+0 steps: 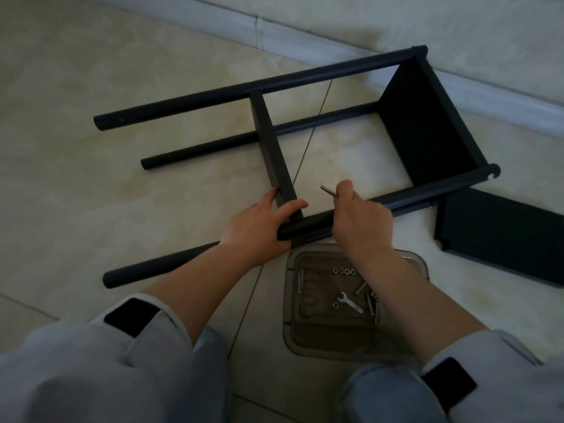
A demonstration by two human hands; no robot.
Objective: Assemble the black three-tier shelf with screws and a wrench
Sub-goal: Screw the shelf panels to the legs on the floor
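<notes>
The black shelf frame [427, 123] lies on its side on the tiled floor, with round black legs and an end panel at the right. A middle shelf board [270, 141] spans between the far leg and the near leg [427, 193]. My left hand [259, 224] grips the near leg where that board meets it, thumb and fingers on either side of the board. My right hand [360, 218] hovers just above the near leg and pinches a long screw [328, 190], its tip pointing up and left. A small wrench [349, 302] lies in the clear tray [424, 267].
A loose black shelf board [503, 236] lies flat on the floor at the right. The tray below my hands holds several screws [370, 303] and nuts [343, 271]. A pale baseboard [305, 41] runs along the wall behind the frame. My knees fill the bottom of the view.
</notes>
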